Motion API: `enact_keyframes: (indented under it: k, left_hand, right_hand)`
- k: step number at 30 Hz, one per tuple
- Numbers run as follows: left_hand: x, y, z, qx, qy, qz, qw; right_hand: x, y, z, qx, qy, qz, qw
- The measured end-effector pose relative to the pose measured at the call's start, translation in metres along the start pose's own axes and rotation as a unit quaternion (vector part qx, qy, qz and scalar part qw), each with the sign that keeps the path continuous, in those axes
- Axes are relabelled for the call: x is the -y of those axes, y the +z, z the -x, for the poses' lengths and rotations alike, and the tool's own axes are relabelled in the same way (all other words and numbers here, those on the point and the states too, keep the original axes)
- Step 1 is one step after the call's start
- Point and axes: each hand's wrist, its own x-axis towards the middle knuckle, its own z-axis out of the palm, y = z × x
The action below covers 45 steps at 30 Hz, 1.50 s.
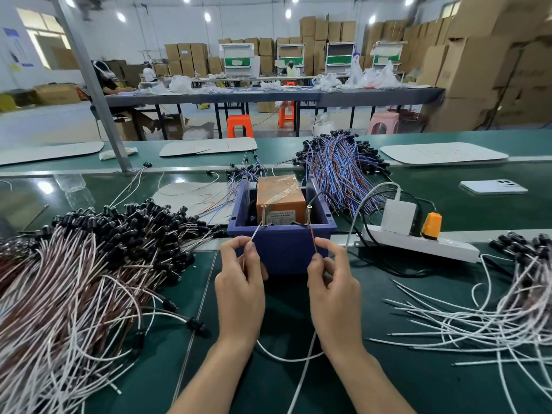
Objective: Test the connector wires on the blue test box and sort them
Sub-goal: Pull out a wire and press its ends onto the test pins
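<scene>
Blue test box (280, 252) sits centre on the green belt (418, 383), with two brass screws upright at its near rim. Left hand (240, 282) pinches a white lead (255, 236) between thumb and forefinger, its tip at the left screw (263, 215). Right hand (331, 282) pinches a brown lead (313, 243), its tip at the right screw (309, 215).

Leads look thin, light and springy, and the bare ends probably bend easily. Best held close behind the tip, as now, for aim. Tangled heap (89, 264) lies to the left, loose white wires (493, 312) to the right.
</scene>
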Motion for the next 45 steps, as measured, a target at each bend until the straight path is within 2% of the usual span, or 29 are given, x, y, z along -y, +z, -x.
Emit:
enact_keyframes:
  k: [32, 45]
  left_hand:
    - [0.0031, -0.0001, -0.0002, 0.007, -0.005, 0.001, 1.000]
    - [-0.0001, -0.0020, -0.0029, -0.054, -0.053, 0.019, 0.997]
  right_hand:
    - [0.0028, -0.0010, 0.0007, 0.005, 0.028, 0.020, 0.999]
    - [0.0049, -0.0056, 0.0056, 0.008, -0.010, 0.011, 1.000]
